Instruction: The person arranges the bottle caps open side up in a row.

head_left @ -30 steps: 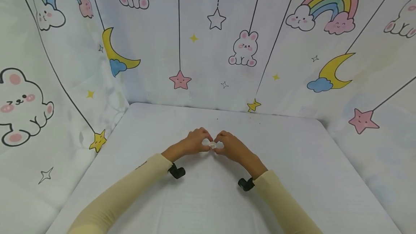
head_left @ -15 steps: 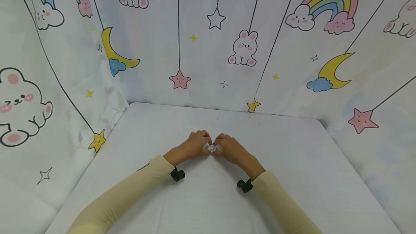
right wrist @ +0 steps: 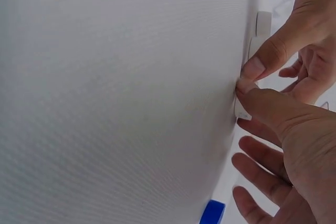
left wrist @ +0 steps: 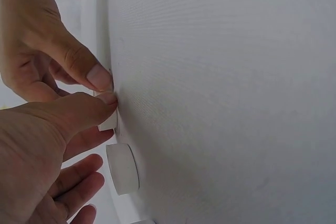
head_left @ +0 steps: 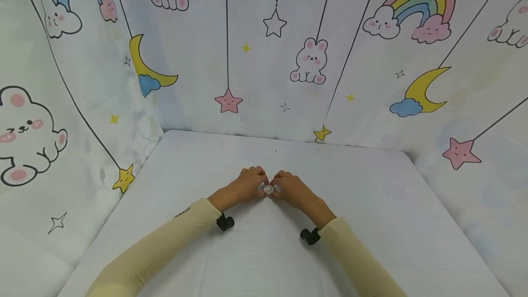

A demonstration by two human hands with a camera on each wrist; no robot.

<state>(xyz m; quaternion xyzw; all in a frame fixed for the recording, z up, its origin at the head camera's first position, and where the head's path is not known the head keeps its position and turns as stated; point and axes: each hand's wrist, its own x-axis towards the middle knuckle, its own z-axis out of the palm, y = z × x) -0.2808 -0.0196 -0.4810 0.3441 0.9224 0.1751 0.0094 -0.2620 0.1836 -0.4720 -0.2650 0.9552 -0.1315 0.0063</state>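
Observation:
In the head view, a small, pale round piece (head_left: 269, 189) sits between the fingertips of both hands near the table's middle. The left hand (head_left: 243, 184) pinches it from the left and the right hand (head_left: 294, 191) from the right, thumbs nearly touching. Up close in the left wrist view, a white edge of the piece (left wrist: 108, 123) shows below the left thumb, low against the white surface. The right wrist view shows its white side (right wrist: 242, 110) under the right thumb. The fingers cover most of it.
A white disc (left wrist: 123, 169) stands beside the left hand in the left wrist view. In the right wrist view another white disc (right wrist: 263, 23) lies past the thumbs, and a blue object (right wrist: 212, 212) is at the bottom edge. Printed cloth walls surround the white table (head_left: 268, 251).
Over the last second both hands have shifted slightly towards the person with the piece, and its round face shows more clearly. Since half a second ago they have hardly moved.

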